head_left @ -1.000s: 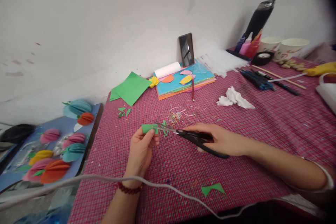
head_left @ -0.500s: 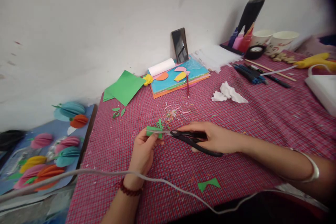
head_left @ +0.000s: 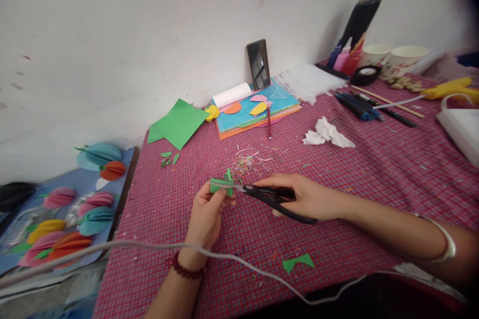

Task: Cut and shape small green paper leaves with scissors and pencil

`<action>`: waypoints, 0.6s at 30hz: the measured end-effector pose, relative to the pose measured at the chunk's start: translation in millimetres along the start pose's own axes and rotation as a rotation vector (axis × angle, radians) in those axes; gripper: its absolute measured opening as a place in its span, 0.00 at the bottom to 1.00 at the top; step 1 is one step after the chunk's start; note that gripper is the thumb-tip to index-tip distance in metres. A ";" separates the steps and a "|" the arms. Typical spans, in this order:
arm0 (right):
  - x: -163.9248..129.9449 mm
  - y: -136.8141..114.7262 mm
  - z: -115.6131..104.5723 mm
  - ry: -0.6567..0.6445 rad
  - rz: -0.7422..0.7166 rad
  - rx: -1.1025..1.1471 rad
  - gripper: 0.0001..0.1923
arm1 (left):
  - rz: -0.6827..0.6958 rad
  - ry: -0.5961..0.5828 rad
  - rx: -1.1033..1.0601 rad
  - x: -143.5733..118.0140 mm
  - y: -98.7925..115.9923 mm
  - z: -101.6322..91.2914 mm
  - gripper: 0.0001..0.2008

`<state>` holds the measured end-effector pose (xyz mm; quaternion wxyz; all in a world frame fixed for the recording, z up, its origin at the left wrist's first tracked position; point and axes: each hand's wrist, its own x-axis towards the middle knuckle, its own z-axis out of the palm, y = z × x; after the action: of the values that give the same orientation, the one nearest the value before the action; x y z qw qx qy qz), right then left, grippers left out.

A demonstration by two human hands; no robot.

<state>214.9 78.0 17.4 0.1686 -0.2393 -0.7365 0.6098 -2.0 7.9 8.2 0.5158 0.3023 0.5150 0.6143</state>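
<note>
My left hand (head_left: 209,212) pinches a small piece of green paper (head_left: 215,187) between thumb and fingers. Black-handled scissors (head_left: 267,197) are gripped in my right hand (head_left: 305,197), their blades lying across the green paper. Small green scraps and a heap of thin paper trimmings (head_left: 249,160) lie just beyond the blades. A curved green offcut (head_left: 298,262) rests on the cloth nearer to me. Several small green leaf shapes (head_left: 170,158) lie to the left, in front of green paper sheets (head_left: 183,123).
A white cable (head_left: 232,257) crosses in front, over my left wrist. At the back are coloured sheets (head_left: 243,120), a phone (head_left: 258,64) and a red pencil (head_left: 268,122). Crumpled tissue (head_left: 327,133), pens (head_left: 355,106) and a yellow glue gun (head_left: 449,89) lie right. Paper ornaments (head_left: 71,244) sit lower left.
Both hands, the scissors and the green paper keep nearly the same pose. The whole view has shifted very slightly.
</note>
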 end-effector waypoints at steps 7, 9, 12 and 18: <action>-1.7 6.3 1.7 0.046 -0.093 -0.151 0.29 | 0.008 0.034 -0.026 1.5 0.2 0.2 0.06; -1.4 5.7 1.8 0.044 -0.094 -0.149 0.29 | 0.009 0.037 -0.017 0.7 0.3 0.4 0.06; -1.0 4.8 1.9 0.038 -0.086 -0.137 0.29 | 0.015 0.035 -0.004 0.0 0.2 0.9 0.06; -1.0 5.4 2.3 0.037 -0.061 -0.117 0.28 | 0.012 0.035 0.004 -0.7 -0.5 1.8 0.05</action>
<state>215.3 76.3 11.8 0.1864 -0.2377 -0.7746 0.5556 0.0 7.8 8.3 0.5026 0.2956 0.5231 0.6216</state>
